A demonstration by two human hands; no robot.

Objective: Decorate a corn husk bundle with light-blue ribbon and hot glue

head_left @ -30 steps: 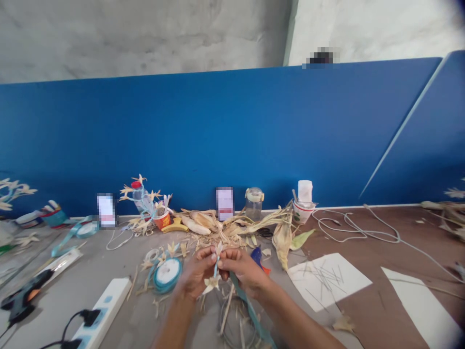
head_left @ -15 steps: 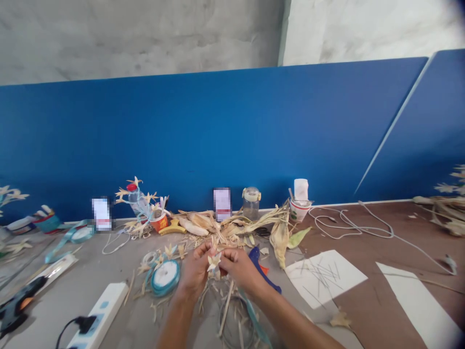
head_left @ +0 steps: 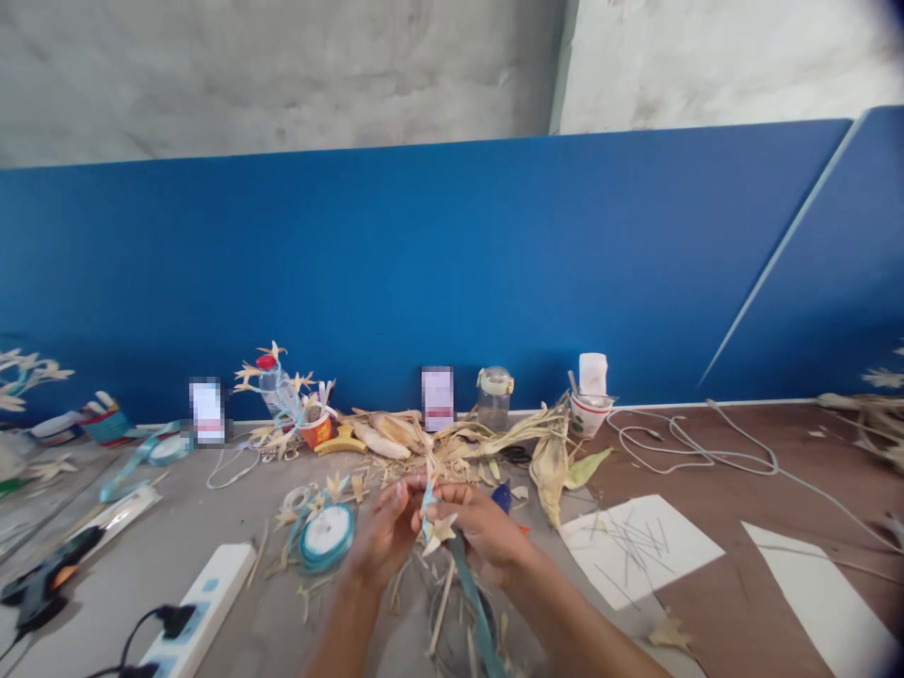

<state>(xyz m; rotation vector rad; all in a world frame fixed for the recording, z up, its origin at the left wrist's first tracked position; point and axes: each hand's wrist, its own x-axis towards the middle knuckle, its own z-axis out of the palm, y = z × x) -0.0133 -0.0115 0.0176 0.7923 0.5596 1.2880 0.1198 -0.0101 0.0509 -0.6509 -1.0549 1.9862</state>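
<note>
Close together over the near middle of the table, both my hands hold one small flower (head_left: 439, 534) made of pale dried husk. Its stem is wrapped in light blue ribbon, and husk strips stick up past the fingers. My left hand (head_left: 381, 537) pinches the stem from the left. From the right, my right hand (head_left: 487, 532) closes its fingers on the stem beside the petals. A length of blue-green ribbon (head_left: 475, 593) hangs below my right hand across wire and scraps. Left of my hands lies a ribbon spool (head_left: 326, 535) with husk flowers behind it.
A heap of corn husks (head_left: 395, 433) lies behind my hands, near a phone (head_left: 437, 400) and a jar (head_left: 495, 400). A power strip (head_left: 201, 612) and glue gun (head_left: 53, 574) lie left. White paper (head_left: 639, 546) with thin wires lies right. A blue partition (head_left: 424, 264) stands behind.
The flower head has turned down and to the right, and the blue-wrapped stem now shows between my fingers. My right hand covers more of the dark blue tool behind it.
</note>
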